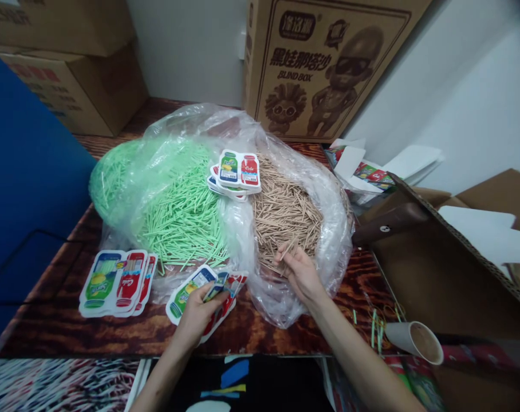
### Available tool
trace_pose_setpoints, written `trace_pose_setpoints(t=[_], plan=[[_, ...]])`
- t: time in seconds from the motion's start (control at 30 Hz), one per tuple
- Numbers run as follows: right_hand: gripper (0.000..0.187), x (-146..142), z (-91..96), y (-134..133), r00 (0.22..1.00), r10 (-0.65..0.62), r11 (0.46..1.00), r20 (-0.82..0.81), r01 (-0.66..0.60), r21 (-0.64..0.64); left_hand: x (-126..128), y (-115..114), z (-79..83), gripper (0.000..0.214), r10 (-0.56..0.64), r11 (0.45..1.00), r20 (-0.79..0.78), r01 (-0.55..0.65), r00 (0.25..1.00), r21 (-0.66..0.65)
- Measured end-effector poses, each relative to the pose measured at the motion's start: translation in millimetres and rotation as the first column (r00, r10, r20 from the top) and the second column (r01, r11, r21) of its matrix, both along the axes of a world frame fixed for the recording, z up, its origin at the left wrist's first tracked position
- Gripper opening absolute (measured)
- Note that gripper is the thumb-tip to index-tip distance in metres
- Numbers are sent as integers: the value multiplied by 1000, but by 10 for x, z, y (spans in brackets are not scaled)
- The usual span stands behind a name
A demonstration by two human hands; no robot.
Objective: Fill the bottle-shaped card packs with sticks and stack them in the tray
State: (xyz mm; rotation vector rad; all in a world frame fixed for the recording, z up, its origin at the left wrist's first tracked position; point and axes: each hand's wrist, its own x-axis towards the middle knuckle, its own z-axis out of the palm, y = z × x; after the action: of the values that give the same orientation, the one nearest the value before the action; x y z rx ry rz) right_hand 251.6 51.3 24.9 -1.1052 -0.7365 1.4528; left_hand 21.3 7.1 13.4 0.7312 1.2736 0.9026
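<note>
My left hand (pixel 199 312) grips a stack of bottle-shaped printed packets (pixel 186 293) near the table's front edge. My right hand (pixel 298 269) pinches a few tan wooden sticks (pixel 289 249) at the near edge of the tan stick pile (pixel 286 209), which lies in a clear plastic bag (pixel 329 189). A heap of green sticks (pixel 182 206) fills the left part of the bag. More packets (pixel 236 171) rest on top between the two heaps.
Another stack of packets (pixel 116 282) lies at the left on the dark wooden table (pixel 71 320). A paper cup (pixel 417 340) lies on its side at the right with loose green sticks. A printed cardboard box (pixel 324 63) stands behind; an open carton (pixel 457 263) is at the right.
</note>
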Motion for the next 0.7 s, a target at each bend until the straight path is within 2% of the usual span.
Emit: trace_pose_setpoints(t=[0.07, 0.17, 0.27, 0.47, 0.6, 0.7], plan=[[19, -114, -159, -120, 996, -59, 997, 62, 55, 61, 11, 2, 13, 22, -1, 1000, -8, 1, 1000, 8], [15, -227, -382, -236, 984, -68, 994, 166, 53, 98, 19, 3, 14, 22, -5, 1000, -12, 5, 1000, 13], [11, -261, -505, -273, 955, -83, 993, 284, 54, 107, 17, -8, -27, 22, -3, 1000, -10, 3, 1000, 13], [20, -238, -492, -265, 936, -49, 994, 348, 11, 111, 1, -39, -112, 22, 12, 1000, -18, -12, 1000, 13], [12, -251, -502, -279, 855, -73, 987, 514, -14, 163, -34, -45, -152, 23, 11, 1000, -27, -10, 1000, 10], [14, -264, -480, -278, 827, -91, 985, 554, -7, 171, -44, -34, -120, 20, -30, 999, -47, 31, 998, 25]])
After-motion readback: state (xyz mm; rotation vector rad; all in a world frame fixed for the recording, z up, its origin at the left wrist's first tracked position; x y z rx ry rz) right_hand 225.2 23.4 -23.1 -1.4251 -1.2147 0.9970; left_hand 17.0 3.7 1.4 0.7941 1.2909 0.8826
